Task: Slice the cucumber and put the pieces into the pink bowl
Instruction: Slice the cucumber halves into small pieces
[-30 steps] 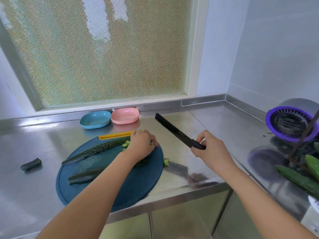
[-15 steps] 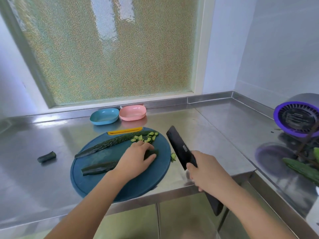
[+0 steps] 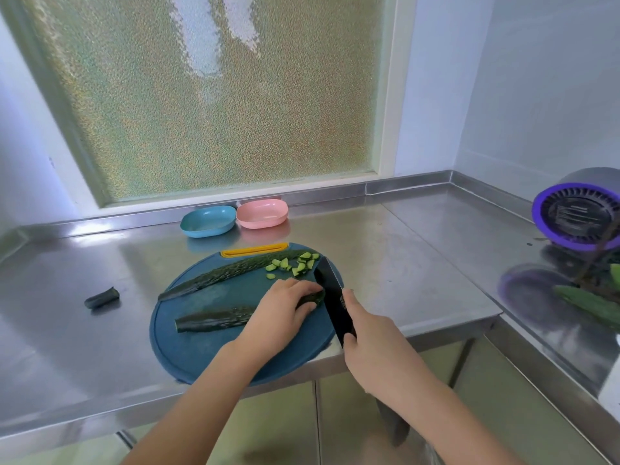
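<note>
Head view: the right hand [image 3: 372,333] grips the handle of a black knife [image 3: 330,293], fingers wrapped round it. The blade runs away from the person, with its edge down at the right end of the near cucumber half [image 3: 214,320]. The left hand [image 3: 281,310] holds that half down on the round cutting board [image 3: 201,357], fingers curved over it and fingertips just beside the blade.

A second ago the knife was lifted clear over the tabletop [image 3: 402,263], and the left hand was at the far side of the board on the cut pieces [image 3: 295,265]. Half a second ago that hand had come onto the near half while the blade was coming down at the board's right edge. Now blade and cucumber meet, so I judge that slicing of the second half is about to begin (whether the edge has already bitten in, I cannot tell).

The far cucumber half [image 3: 228,273] lies as before, touching the pile of pieces at its right end. The pink bowl [image 3: 262,213] sits empty at the far edge of the tabletop, just right of a blue bowl [image 3: 208,221]. No pieces have gone in yet. A cucumber stub [image 3: 101,298] lies well off to the left, as it did earlier.
</note>
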Demonstrator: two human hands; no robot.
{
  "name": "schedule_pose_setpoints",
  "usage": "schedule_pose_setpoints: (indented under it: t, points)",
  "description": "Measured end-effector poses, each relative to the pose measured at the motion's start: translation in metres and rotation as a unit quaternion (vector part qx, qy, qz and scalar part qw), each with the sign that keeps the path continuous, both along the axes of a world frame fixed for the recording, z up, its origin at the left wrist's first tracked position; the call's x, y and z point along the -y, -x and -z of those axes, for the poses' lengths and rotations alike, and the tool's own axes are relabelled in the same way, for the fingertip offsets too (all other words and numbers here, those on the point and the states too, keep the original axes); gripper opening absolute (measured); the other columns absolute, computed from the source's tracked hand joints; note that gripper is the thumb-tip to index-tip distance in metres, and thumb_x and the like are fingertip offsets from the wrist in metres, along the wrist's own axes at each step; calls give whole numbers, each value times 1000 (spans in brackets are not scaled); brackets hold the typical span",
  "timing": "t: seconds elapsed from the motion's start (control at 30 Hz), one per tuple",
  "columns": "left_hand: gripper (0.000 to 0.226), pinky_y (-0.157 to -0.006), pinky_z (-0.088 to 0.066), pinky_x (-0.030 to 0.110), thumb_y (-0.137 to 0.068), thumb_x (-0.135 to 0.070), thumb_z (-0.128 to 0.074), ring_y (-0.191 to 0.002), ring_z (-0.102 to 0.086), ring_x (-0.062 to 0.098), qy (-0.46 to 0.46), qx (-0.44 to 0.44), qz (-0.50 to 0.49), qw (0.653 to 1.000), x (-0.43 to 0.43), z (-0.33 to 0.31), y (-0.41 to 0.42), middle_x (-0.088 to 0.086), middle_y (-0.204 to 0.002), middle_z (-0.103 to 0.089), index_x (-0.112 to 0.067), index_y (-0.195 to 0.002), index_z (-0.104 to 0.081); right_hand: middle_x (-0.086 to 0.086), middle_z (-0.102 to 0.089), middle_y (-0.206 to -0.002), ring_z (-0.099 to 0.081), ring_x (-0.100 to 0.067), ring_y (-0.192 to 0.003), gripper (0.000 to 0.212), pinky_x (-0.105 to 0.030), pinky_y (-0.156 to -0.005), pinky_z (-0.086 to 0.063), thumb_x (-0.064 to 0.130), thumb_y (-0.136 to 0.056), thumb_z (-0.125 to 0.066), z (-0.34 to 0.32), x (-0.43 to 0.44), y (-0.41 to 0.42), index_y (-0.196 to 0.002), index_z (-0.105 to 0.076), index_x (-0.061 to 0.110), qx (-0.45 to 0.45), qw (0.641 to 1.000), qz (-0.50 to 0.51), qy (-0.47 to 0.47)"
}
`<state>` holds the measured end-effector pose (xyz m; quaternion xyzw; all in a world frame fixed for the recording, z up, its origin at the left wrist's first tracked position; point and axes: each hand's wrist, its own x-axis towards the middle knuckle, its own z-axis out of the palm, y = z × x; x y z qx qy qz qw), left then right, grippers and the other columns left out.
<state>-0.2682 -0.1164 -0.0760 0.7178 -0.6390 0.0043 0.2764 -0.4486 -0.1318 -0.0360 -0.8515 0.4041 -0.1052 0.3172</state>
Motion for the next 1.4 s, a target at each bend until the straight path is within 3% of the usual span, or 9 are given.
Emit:
schedule_pose_setpoints:
  t: [0.1,0.23,0.33,0.43,0.53,0.83,1.07,1.23,1.4]
  points:
    - [31,-92,-32,20,-95,-24,-51,-109,-47,15,6,15,1,1000,0,3,1,-5,-120,-57,-27,-126,-56,2,-49,-78,-43,-8,-59,70,-20,-52,-37,14,-99,-34,4,-8,0,-152,8,32,16,1000,1,-1]
    - [33,-86,-31,21,-95,-25,-51,-106,-45,16,11,21,-4,1000,1,4,-1,-4,-118,-57,-31,-127,-55,-4,-59,-86,-54,-12,-48,69,-25,-54,-53,13,-98,-34,4,-8,0,-151,1,39,70,993,33,-94]
    - [33,-87,-31,21,-95,-25,-51,-107,-45,17,10,16,-5,1000,1,5,-1,-4,-118,-57,-31,-127,-55,-6,-63,-84,-55,-13,-41,72,-28,-49,-53,9,-95,-37,5,-3,-1,-152,-7,40,122,980,58,-147]
    - [33,-88,-30,21,-95,-25,-51,-108,-45,16,12,11,-5,1000,0,5,0,-4,-117,-57,-30,-127,-55,-3,-61,-69,-53,-11,-37,72,-24,-46,-48,8,-93,-38,2,-1,1,-152,-11,39,136,979,69,-136]
    - [34,-89,-33,22,-94,-25,-52,-108,-47,15,15,6,-5,1000,0,5,0,-5,-115,-58,-30,-127,-52,-3,-59,-60,-51,-11,-35,73,-23,-47,-48,7,-92,-38,-4,1,2,-152,-12,38,129,980,67,-136]
    - [35,-88,-31,22,-96,-24,-49,-106,-44,16,7,13,-4,1000,-1,4,1,-2,-113,-55,-31,-130,-51,-4,-61,-63,-52,-10,-36,74,-26,-53,-55,7,-91,-36,-4,1,-1,-152,-8,40,95,985,61,-130]
    - [34,-81,-28,18,-95,-17,-52,-100,-45,18,16,15,9,1000,-1,4,1,-1,-106,-57,-26,-126,-58,-8,-58,-81,-53,-11,-39,72,-23,-52,-53,8,-95,-33,-7,-1,-5,-152,0,37,50,992,52,-107]
    - [32,-75,-24,14,-93,-14,-54,-93,-40,13,23,7,19,1000,1,5,0,-1,-102,-57,-22,-124,-60,-6,-59,-79,-56,-11,-41,76,-22,-55,-52,5,-91,-34,-11,3,-6,-152,-3,37,31,992,44,-111]
    - [32,-74,-23,12,-93,-13,-55,-90,-36,10,28,7,24,999,1,4,0,0,-102,-58,-20,-124,-60,-6,-56,-82,-54,-9,-38,77,-17,-48,-49,5,-89,-35,-9,5,-6,-152,-3,37,39,990,47,-124]
